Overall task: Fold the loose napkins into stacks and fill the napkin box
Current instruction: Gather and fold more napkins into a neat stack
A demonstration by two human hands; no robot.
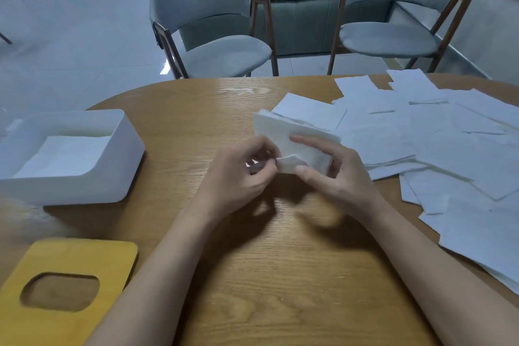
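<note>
Napkin stack (292,135): folded, white, held just above the table (252,275), to the right of the box (123,160) and well apart from it. Gripped from both sides. Left hand (238,174): fingers curled, pinching the near corner of the stack. Right hand (339,177): thumb at the near edge, fingers laid across the top, clamped on the same stack. Inside the box: flat layer of napkins (64,157), below the rim. Farther right of the box, beyond the hands: loose napkins (435,146), spread flat and overlapping on the table. In front of the box, nearer the person: yellow lid (84,255) with an oval opening, lying flat. Behind the box and to its right, off the table: two grey chairs (224,56).
</note>
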